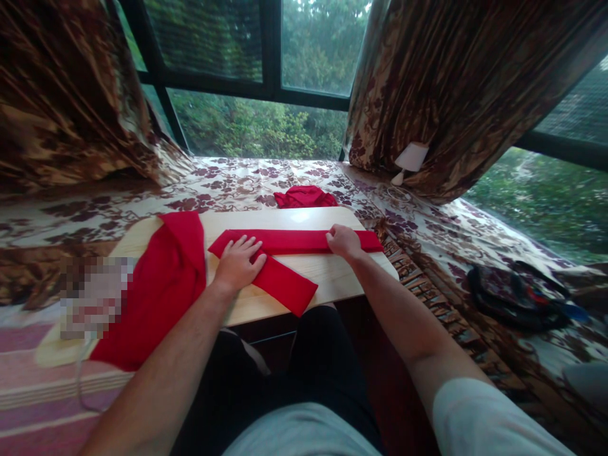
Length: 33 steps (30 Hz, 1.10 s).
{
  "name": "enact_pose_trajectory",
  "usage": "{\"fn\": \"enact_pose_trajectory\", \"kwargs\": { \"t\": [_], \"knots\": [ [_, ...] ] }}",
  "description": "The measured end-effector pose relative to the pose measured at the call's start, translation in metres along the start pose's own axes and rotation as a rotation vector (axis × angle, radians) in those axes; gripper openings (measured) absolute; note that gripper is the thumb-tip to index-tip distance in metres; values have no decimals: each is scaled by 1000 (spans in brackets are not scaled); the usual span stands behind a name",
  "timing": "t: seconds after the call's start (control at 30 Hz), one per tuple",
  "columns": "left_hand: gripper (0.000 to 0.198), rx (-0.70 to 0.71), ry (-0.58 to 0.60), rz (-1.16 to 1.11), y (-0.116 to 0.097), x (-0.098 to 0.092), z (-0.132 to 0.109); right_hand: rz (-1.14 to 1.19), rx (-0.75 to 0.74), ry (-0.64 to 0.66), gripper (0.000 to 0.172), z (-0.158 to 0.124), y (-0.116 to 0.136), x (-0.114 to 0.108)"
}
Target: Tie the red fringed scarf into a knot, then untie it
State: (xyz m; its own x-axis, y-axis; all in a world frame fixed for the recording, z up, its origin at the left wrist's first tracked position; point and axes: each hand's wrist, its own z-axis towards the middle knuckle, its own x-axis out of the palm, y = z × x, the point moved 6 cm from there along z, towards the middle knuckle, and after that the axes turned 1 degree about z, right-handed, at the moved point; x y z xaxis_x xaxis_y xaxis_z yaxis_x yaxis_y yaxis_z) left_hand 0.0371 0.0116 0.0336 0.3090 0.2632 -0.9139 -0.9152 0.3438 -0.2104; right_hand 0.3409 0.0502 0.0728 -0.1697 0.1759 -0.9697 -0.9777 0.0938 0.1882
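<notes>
A long red cloth, folded into a flat band, lies across the pale wooden board. At its left end it bends over, and a shorter red length slants down toward the board's near edge. My left hand rests flat on that bend with its fingers spread. Farther right, my right hand is closed on the band, its curled fingertips partly hidden. To the left of my left hand, a larger piece of red cloth lies loosely over the board and hangs past its near edge.
Behind the board sits a crumpled red cloth on the floral window-seat cover. A small white lamp stands at the back right. A black bag lies on the right. A blurred-out object with a cable is at left.
</notes>
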Motion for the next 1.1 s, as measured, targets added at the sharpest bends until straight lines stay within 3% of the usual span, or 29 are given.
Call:
{"fn": "enact_pose_trajectory", "kwargs": {
  "t": [0.17,0.33,0.57,0.77,0.87,0.93,1.0,1.1],
  "knots": [
    [54,-8,24,21,-1,1,0,-61,-204,167,29,-2,-16,6],
    [56,-5,25,38,-1,3,1,-139,-367,93,38,-16,-2,16],
    [61,-20,59,47,3,11,4,-167,-341,77,43,10,3,38],
    [58,-25,14,75,1,6,2,-46,-306,116,41,32,3,32],
    [56,-20,30,65,1,6,1,-27,-149,78,48,44,-8,24],
    [55,-20,38,59,1,6,1,-33,-77,32,44,53,-18,20],
    [54,-26,38,55,1,7,1,-47,-67,29,40,61,-27,22],
    [52,-34,31,51,1,6,1,-98,-85,122,54,72,-42,28]
  ]
}}
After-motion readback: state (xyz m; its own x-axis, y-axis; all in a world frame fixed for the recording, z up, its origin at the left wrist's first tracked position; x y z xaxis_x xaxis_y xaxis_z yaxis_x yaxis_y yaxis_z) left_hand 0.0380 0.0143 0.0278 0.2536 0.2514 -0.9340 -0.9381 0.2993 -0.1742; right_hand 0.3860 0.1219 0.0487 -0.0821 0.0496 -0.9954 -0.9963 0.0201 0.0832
